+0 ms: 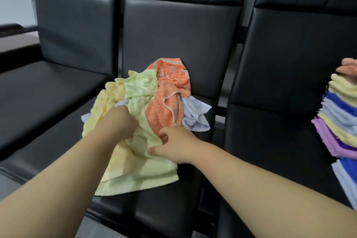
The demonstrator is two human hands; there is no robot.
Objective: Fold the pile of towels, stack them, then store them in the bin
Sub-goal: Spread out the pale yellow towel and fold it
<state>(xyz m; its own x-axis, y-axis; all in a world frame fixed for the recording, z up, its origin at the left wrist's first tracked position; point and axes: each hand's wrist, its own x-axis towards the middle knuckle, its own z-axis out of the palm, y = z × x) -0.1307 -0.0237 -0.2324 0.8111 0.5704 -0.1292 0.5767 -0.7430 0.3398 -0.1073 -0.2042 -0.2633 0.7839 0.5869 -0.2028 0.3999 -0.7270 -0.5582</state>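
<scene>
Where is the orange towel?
In the head view, the orange towel sits on the middle seat, at the back right of the pile, between a light green towel and a pale blue towel.

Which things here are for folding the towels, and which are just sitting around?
For the job:
- messy pile of towels
- green towel, pinched by the right hand
- left hand, grabbing into the pile
- folded stack at the right
- no bin in view

Just sitting around:
- black seats
- blurred brown surface at far left
</scene>
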